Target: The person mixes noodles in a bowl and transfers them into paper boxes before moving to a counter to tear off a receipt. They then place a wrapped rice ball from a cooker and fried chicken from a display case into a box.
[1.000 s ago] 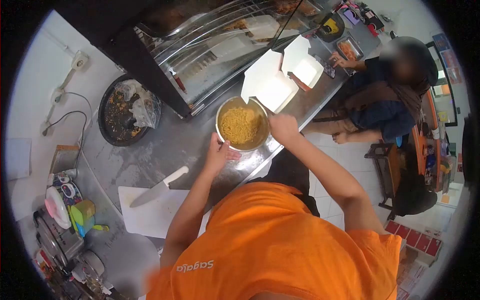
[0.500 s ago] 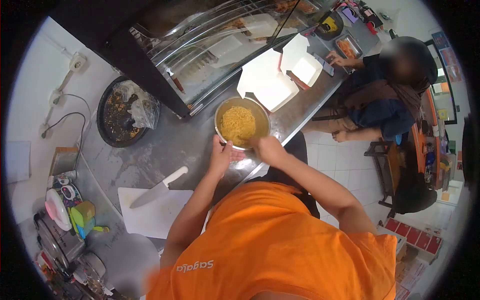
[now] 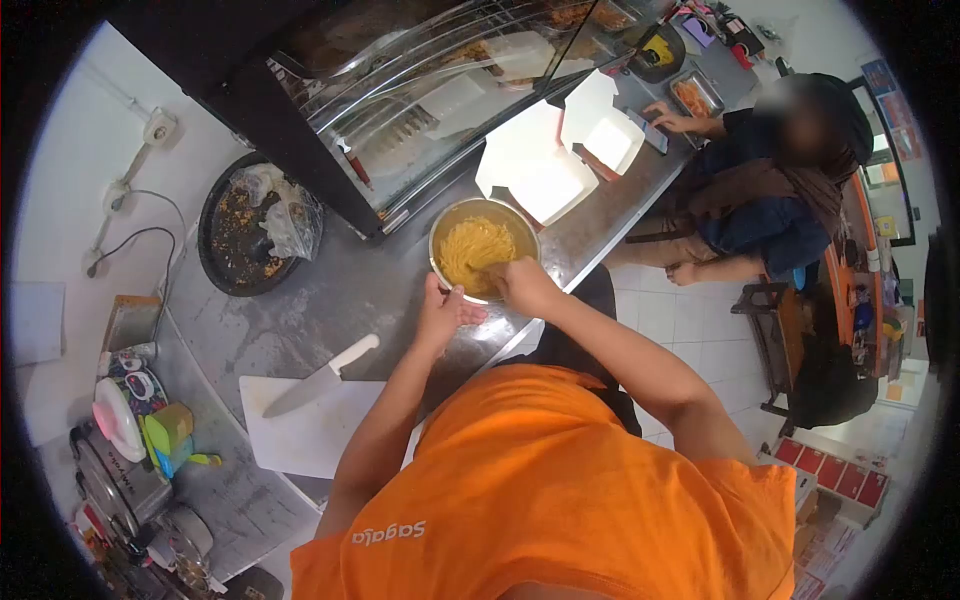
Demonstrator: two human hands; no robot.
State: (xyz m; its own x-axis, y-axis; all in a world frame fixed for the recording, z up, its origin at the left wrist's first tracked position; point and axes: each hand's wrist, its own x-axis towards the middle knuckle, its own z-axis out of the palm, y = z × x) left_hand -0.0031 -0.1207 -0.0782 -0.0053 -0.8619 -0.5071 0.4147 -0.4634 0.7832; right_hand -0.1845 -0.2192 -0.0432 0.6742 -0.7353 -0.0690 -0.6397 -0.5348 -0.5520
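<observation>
Yellow noodles (image 3: 474, 243) lie in a round metal bowl (image 3: 527, 226) on the steel counter. My left hand (image 3: 447, 312) grips the near-left side of the bowl, its fingers around the lower edge. Over the near-right rim, my right hand (image 3: 525, 285) is closed, with its fingertips down at the noodles. Whatever it grips is hidden by the fingers and noodles. Beyond the bowl stand two open white paper boxes (image 3: 540, 165). A knife with a white handle (image 3: 355, 350) rests on a white cutting board (image 3: 300, 440) to the left of my left forearm.
A black round pan (image 3: 215, 262) with crumbs and a plastic bag (image 3: 290, 225) sits at the left. A glass display case (image 3: 420, 90) borders the counter's back. On the right, another person (image 3: 770, 190) sits with a hand at a phone (image 3: 648, 132), near a tray of orange food (image 3: 695, 97).
My right hand has moved inward over the rim, and the noodles have shifted in the bowl. My left hand stays on the bowl. The view has shifted slightly.
</observation>
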